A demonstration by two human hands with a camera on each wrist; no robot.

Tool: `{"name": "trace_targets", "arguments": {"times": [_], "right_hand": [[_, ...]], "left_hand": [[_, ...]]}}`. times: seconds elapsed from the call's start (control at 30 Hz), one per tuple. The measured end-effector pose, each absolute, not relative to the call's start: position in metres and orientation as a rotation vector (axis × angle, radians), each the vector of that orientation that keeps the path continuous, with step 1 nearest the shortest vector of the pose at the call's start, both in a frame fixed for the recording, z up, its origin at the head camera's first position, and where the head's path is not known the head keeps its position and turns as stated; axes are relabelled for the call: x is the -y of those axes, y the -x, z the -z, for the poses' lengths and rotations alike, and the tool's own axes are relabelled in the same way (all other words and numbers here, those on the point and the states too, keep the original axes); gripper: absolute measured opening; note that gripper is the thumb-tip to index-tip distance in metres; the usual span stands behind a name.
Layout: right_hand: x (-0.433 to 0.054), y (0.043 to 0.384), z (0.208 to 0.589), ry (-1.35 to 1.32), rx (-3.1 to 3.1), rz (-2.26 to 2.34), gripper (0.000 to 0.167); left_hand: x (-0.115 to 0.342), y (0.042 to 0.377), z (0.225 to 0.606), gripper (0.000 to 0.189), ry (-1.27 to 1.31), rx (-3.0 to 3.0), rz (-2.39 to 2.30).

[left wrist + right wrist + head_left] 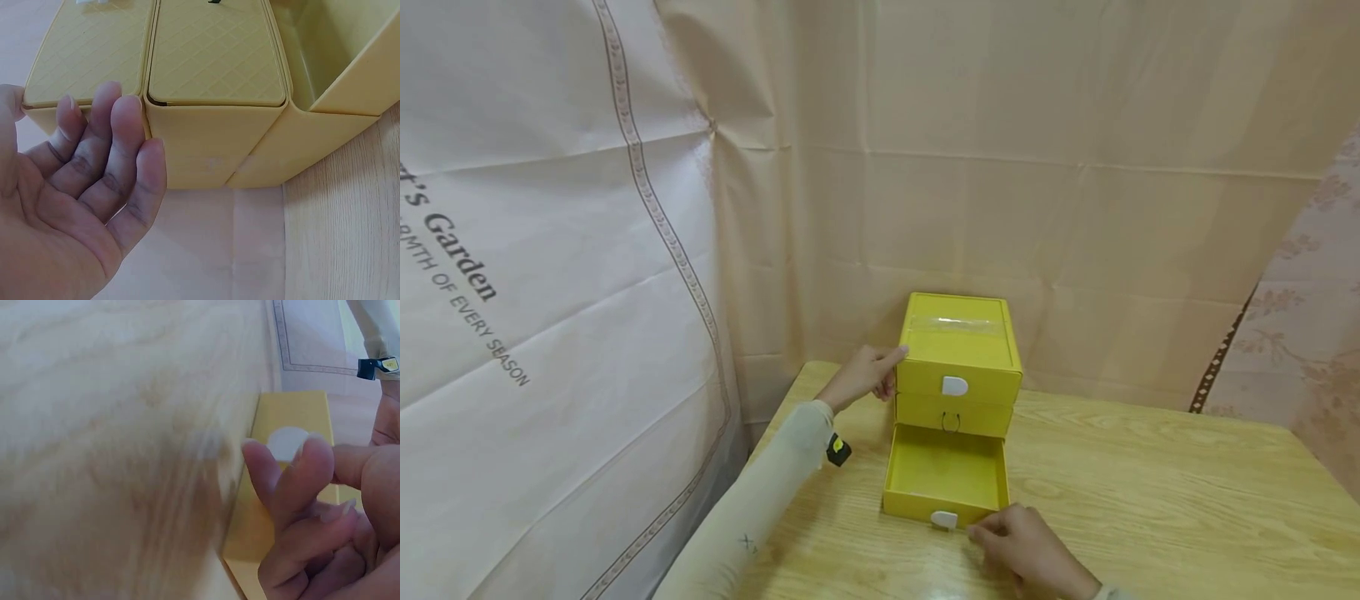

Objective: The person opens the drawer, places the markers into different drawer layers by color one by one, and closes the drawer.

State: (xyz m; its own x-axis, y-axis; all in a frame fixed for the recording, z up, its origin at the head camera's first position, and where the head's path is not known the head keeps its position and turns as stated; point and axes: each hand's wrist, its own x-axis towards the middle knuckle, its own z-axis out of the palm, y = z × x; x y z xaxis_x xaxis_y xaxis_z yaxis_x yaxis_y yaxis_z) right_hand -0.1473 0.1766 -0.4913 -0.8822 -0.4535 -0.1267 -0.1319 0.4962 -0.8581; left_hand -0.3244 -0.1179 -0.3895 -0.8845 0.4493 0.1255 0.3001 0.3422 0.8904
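A yellow three-drawer box (958,346) stands on the table, its bottom drawer (946,467) pulled out with nothing inside. The top and middle drawers are closed; the top one has a white tab handle (954,386), the middle a thin dark loop (951,422). My left hand (867,372) touches the box's upper left front corner, its other fingers loosely bent along the side wall in the left wrist view. My right hand (1026,546) is at the right front corner of the bottom drawer, fingertips just right of its white tab (944,519) and bent loosely.
The wooden table (1150,492) extends to the right of the box. A beige cloth (1060,208) hangs behind it, and a white printed cloth (550,250) hangs on the left. Clear tape (958,323) crosses the box's top.
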Motion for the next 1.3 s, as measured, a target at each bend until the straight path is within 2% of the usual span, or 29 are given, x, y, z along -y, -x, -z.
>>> {"name": "trace_targets", "arguments": {"times": [0.6,1.3], "right_hand": [[-0.158,0.144,0.507,0.273,-2.255,1.602,0.037],[-0.144,0.142,0.516,0.136,-2.277,1.665,0.026]], "left_hand": [[0.117,0.325,0.391,0.073,-0.687,-2.442,-1.592],[0.117,0.326,0.391,0.074,-0.678,-2.437,-1.601]]}}
